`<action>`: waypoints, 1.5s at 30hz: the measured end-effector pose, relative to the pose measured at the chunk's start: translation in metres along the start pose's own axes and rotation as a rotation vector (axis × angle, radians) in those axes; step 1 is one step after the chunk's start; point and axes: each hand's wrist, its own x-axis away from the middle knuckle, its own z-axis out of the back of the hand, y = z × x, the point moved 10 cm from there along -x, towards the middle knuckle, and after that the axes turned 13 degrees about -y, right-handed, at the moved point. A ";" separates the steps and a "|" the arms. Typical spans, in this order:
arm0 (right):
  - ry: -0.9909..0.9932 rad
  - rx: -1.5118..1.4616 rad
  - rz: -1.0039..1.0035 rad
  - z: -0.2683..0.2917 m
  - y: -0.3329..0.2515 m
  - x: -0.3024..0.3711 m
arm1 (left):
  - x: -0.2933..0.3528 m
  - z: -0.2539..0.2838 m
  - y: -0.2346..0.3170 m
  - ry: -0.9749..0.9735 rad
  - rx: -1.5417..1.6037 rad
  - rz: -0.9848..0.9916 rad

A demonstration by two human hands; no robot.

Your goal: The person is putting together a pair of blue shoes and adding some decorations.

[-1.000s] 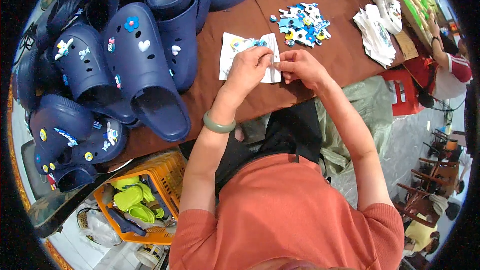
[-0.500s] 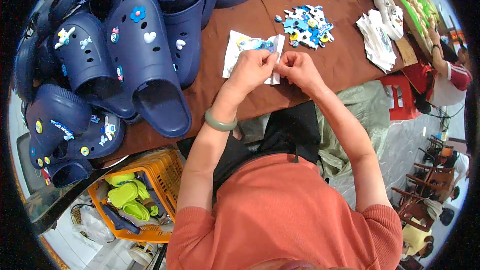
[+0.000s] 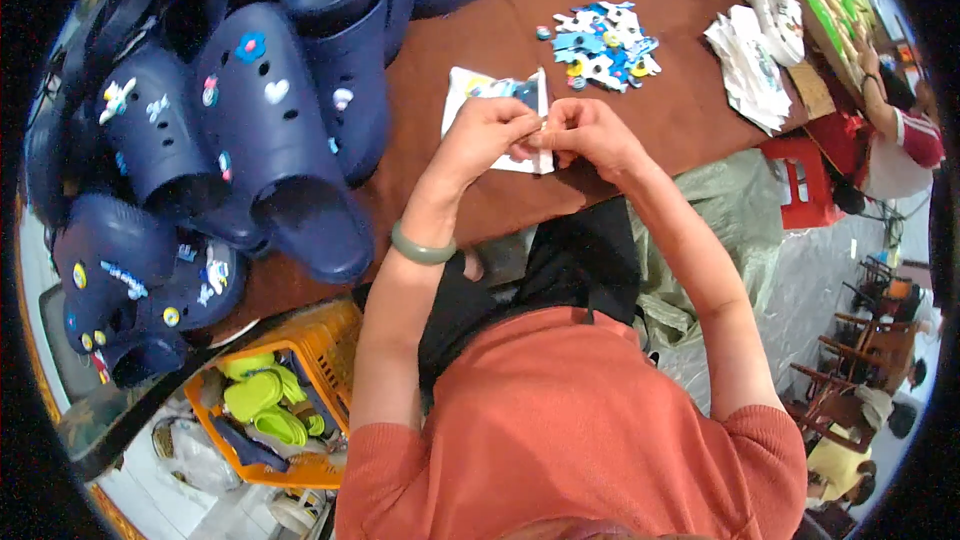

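A small flat packet (image 3: 460,103), white with a clear window and colourful shoe charms showing through, lies on the brown-covered table (image 3: 440,40). My left hand (image 3: 485,143), above a wrist with a pale green bangle (image 3: 422,245), pinches the packet near its right edge. Fingers closed against that same edge, my right hand (image 3: 593,137) almost touches the left fingertips. Both sets of fingers partly hide the strip they grip. Beyond them rests a loose pile of blue, white and yellow shoe charms (image 3: 605,48), with one small charm (image 3: 543,32) apart at its left.
Navy clogs (image 3: 275,125) with charms crowd the table's left. White packets (image 3: 748,75) and a white clog (image 3: 772,15) lie at the right. Below the table's left edge stands an orange crate (image 3: 325,355) with lime-green clogs (image 3: 255,395); a red stool (image 3: 808,185) is at right.
My left fingertips have slid right, onto the packet's right edge, close against my right fingers. My right hand has shifted slightly left. The whole view has tilted a little.
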 end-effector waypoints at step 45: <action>0.514 0.334 0.319 0.029 0.002 0.002 | 0.046 0.003 0.051 0.343 -0.360 -0.119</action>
